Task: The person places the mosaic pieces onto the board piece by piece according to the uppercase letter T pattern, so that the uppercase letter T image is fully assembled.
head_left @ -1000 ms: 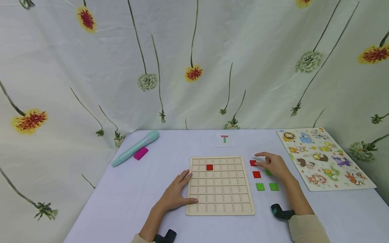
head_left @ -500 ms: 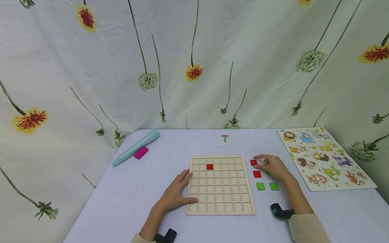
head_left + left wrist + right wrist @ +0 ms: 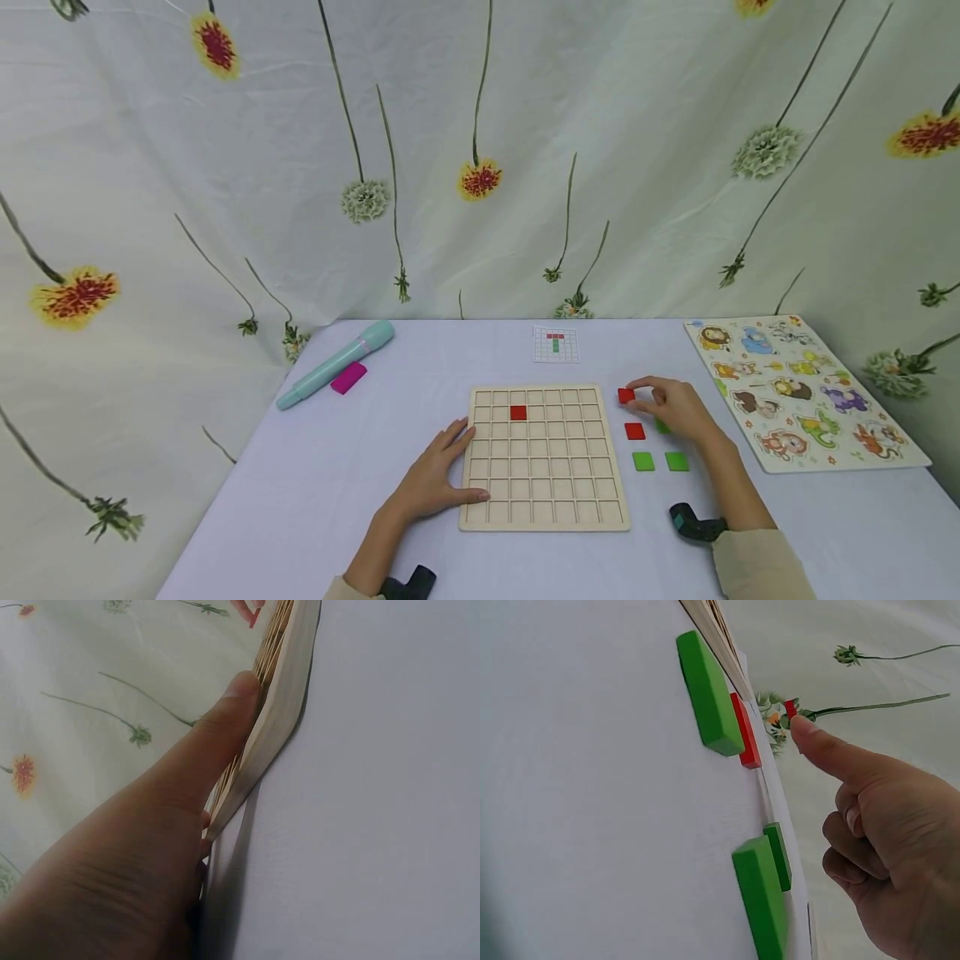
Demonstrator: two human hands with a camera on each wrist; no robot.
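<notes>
Two things, a teal wand [image 3: 335, 367] and a magenta block [image 3: 348, 377], lie leftmost. Our left hand [image 3: 429, 483], thumb wide of the fingers, touches the gridded board [image 3: 542, 489], where one red square [image 3: 518, 412] sits. Just beyond, our right hand [image 3: 672, 408] pinches a red tile [image 3: 625, 397] between thumb and forefinger, partly hiding a green tile [image 3: 662, 426]. An animal board [image 3: 807, 393] lies farthest right.

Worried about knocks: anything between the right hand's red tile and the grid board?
Nothing visible: just white tablecloth between the red tile in the right hand and the grid board. Another red tile lies on the near side of that straight path.
</notes>
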